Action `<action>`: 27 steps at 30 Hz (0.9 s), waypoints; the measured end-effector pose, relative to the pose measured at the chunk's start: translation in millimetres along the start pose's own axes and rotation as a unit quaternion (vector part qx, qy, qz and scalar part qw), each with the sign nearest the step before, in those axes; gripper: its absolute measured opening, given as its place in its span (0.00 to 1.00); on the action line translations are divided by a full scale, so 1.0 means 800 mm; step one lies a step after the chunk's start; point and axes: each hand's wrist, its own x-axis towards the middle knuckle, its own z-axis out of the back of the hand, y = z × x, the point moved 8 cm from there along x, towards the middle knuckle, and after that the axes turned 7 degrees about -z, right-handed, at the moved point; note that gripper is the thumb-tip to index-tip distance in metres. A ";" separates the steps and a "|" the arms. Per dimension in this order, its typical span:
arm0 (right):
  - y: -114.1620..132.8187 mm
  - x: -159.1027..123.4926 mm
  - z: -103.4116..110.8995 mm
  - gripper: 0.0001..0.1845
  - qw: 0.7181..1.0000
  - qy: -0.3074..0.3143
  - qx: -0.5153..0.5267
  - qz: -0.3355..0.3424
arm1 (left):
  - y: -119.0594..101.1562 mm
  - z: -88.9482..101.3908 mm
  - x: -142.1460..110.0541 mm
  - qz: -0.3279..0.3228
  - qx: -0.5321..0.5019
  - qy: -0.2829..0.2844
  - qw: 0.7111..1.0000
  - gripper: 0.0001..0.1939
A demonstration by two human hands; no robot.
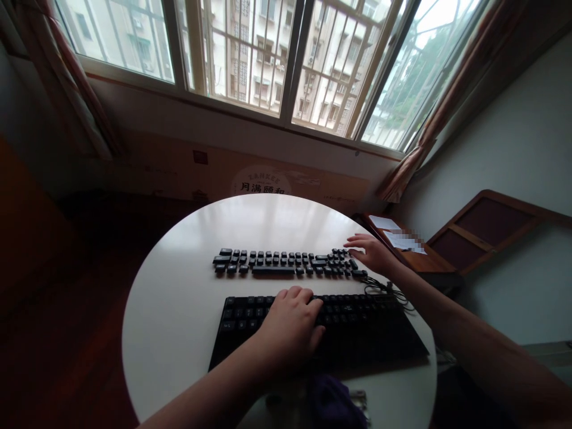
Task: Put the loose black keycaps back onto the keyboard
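A black keyboard point(375, 339) lies on the round white table, its upper rows fitted with keycaps and its lower part dark and without visible keys. My left hand point(292, 319) rests on the middle of its keys, fingers loosely bent and thumb apart; nothing shows in its grasp. Beyond the keyboard, loose black keycaps point(272, 261) stand in rows, with a long spacebar keycap point(273, 271) in front. My right hand point(370, 251) is over the right end of these rows, fingers stretched and apart, the thumb close to the small keycaps.
A coiled black cable point(388, 290) lies at the keyboard's back right corner. Near the table's point(156, 333) front edge are a purple cloth point(335, 402) and a small metal item point(360, 398). Papers point(404, 241) lie on a wooden surface to the right. Barred windows stand ahead.
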 end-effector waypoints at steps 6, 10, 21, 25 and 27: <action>-0.028 0.063 -0.047 0.11 0.994 0.110 -0.015 -0.020 | 0.004 0.000 -0.001 0.000 -0.004 0.005 1.000 0.17; -0.035 0.070 -0.067 0.11 0.988 0.152 -0.025 -0.029 | 0.004 0.001 -0.002 -0.001 -0.009 0.016 1.000 0.16; -0.003 0.073 -0.057 0.09 0.993 0.103 -0.051 -0.007 | 0.006 0.000 -0.001 0.000 -0.020 0.014 1.000 0.17; 0.020 0.063 -0.013 0.10 0.998 0.060 -0.031 0.013 | 0.008 -0.001 0.001 -0.002 -0.019 0.012 1.000 0.18; 0.029 0.046 0.012 0.11 0.999 0.046 -0.023 0.018 | 0.009 -0.001 0.001 0.001 -0.018 0.014 1.000 0.18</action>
